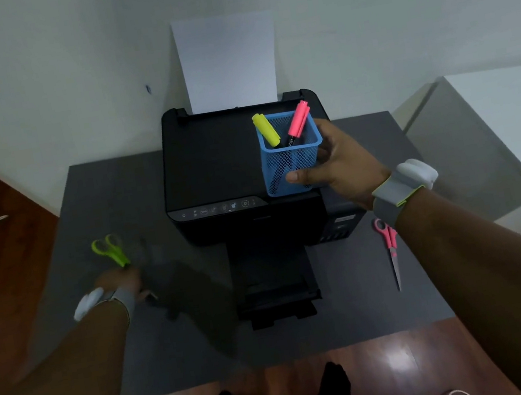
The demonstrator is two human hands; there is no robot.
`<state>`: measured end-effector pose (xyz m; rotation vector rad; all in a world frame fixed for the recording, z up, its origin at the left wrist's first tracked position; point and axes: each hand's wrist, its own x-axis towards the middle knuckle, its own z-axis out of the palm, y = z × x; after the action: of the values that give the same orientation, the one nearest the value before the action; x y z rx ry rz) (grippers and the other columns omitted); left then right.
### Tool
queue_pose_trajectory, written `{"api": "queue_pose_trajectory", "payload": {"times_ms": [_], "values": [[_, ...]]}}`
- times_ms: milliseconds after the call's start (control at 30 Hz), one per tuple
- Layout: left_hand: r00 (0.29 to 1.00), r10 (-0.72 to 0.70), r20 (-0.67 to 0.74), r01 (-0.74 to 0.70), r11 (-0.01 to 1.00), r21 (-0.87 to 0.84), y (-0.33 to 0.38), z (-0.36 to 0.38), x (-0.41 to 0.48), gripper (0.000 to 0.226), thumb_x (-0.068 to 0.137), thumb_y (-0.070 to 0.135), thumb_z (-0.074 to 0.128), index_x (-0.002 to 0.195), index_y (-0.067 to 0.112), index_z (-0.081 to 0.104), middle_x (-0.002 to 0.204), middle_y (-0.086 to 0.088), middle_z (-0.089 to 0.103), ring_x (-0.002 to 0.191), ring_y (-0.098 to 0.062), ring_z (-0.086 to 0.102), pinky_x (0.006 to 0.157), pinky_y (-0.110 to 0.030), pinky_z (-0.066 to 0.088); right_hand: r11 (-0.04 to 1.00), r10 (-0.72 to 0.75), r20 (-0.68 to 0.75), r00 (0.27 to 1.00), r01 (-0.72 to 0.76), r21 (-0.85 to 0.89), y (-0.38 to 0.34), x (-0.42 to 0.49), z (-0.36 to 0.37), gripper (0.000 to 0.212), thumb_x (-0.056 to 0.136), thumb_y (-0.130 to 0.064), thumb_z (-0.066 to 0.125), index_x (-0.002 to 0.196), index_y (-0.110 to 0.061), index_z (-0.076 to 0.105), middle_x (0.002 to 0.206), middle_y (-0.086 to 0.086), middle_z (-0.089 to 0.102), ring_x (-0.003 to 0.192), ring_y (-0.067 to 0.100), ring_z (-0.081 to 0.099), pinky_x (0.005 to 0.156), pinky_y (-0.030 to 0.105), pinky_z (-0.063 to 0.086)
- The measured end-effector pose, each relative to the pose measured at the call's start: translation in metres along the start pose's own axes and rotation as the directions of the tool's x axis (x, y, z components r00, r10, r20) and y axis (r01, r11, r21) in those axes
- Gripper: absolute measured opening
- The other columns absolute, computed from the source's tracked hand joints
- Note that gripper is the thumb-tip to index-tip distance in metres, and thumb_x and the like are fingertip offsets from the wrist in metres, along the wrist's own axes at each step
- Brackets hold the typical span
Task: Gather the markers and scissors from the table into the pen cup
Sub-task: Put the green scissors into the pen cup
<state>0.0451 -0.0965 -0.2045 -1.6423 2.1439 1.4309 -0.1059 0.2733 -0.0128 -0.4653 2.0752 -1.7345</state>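
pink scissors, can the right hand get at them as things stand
Probably not right away: the right hand is gripping the blue pen cup on the printer. The pink scissors lie uncovered on the table just under that forearm.

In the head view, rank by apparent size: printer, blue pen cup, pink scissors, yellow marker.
Largest to smallest as they look:
1. printer
2. blue pen cup, held by the right hand
3. pink scissors, longer but far slimmer than the cup, so this pair is unsure
4. yellow marker, partly hidden in the cup

Right hand gripping, left hand lowered, blurred
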Motion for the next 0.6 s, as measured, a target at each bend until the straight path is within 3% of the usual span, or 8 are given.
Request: {"api": "queue_pose_trajectory", "payload": {"times_ms": [67, 133, 233, 300, 433, 500, 600], "values": [[0.994, 0.079, -0.076, -0.083, 0.995, -0.046, 0.028, -0.01, -0.036, 0.028, 0.095, 0.022, 0.058, 0.101, -0.002, 0.072, 0.101, -0.021, 0.071, 0.076, -0.034, 0.064, 0.05, -0.026, 0.044, 1.0, -0.015, 0.019, 1.0, 0.015, 0.018, -0.003, 0.003, 0.005, 0.077, 0.074, 0.012, 0.08, 0.141, -0.008, 0.046, 0.134, 0.014, 0.064, 0.12, 0.025, 0.066, 0.093, 0.036, 0.06], [0.978, 0.164, -0.129, -0.19, 0.956, -0.225, 0.057, -0.029, -0.059, 0.022, 0.081, 0.031, 0.07, 0.088, 0.01, 0.073, 0.097, -0.024, 0.073, 0.059, -0.025, 0.058, 0.06, -0.031, 0.051, 0.999, -0.036, 0.041, 0.999, 0.034, 0.038, -0.009, 0.007, 0.011, 0.077, 0.074, 0.013, 0.079, 0.141, -0.008, 0.046, 0.135, 0.014, 0.063, 0.12, 0.025, 0.066, 0.094, 0.037, 0.059], [0.919, 0.313, -0.24, -0.389, 0.815, -0.429, 0.099, -0.055, -0.083, 0.022, 0.074, 0.032, 0.074, 0.086, 0.014, 0.071, 0.085, -0.015, 0.073, 0.06, -0.018, 0.061, 0.073, -0.039, 0.06, 0.997, -0.066, 0.079, 0.995, 0.062, 0.049, -0.018, 0.012, 0.02, 0.078, 0.075, 0.013, 0.078, 0.142, -0.008, 0.045, 0.136, 0.014, 0.063, 0.121, 0.026, 0.065, 0.096, 0.04, 0.059], [0.848, 0.466, -0.253, -0.523, 0.658, -0.542, 0.135, -0.069, -0.116, 0.008, 0.085, 0.019, 0.072, 0.091, 0.016, 0.068, 0.072, -0.001, 0.065, 0.059, -0.013, 0.061, 0.063, -0.03, 0.059, 0.996, -0.078, 0.096, 0.992, 0.073, 0.059, -0.023, 0.015, 0.025, 0.078, 0.074, 0.013, 0.079, 0.141, -0.008, 0.046, 0.137, 0.013, 0.062, 0.122, 0.025, 0.065, 0.097, 0.042, 0.058], [0.659, 0.725, -0.201, -0.653, 0.417, -0.633, 0.2, -0.083, -0.196, 0.035, 0.089, 0.003, 0.067, 0.115, 0.023, 0.055, 0.076, 0.002, 0.065, 0.07, -0.018, 0.066, 0.066, -0.031, 0.061, 0.995, -0.09, 0.116, 0.989, 0.083, 0.064, -0.029, 0.016, 0.032, 0.077, 0.074, 0.012, 0.08, 0.14, -0.01, 0.047, 0.136, 0.008, 0.064, 0.122, 0.022, 0.065, 0.097, 0.041, 0.058], [0.585, 0.796, -0.156, -0.68, 0.376, -0.629, 0.219, -0.085, -0.227, 0.034, 0.089, 0.004, 0.067, 0.116, 0.021, 0.056, 0.086, -0.003, 0.065, 0.075, -0.02, 0.069, 0.069, -0.036, 0.062, 0.994, -0.098, 0.121, 0.988, 0.092, 0.06, -0.031, 0.016, 0.035, 0.078, 0.073, 0.011, 0.081, 0.14, -0.01, 0.047, 0.135, 0.007, 0.064, 0.121, 0.021, 0.065, 0.095, 0.041, 0.059], [0.545, 0.833, -0.098, -0.701, 0.389, -0.597, 0.235, -0.079, -0.254, 0.021, 0.09, 0.007, 0.067, 0.105, 0.02, 0.062, 0.09, -0.004, 0.066, 0.079, -0.024, 0.071, 0.072, -0.044, 0.064, 0.995, -0.102, 0.131, 0.986, 0.099, 0.027, -0.033, 0.015, 0.038, 0.08, 0.072, 0.009, 0.083, 0.14, -0.011, 0.047, 0.134, 0.008, 0.064, 0.121, 0.021, 0.065, 0.091, 0.038, 0.06]]}}
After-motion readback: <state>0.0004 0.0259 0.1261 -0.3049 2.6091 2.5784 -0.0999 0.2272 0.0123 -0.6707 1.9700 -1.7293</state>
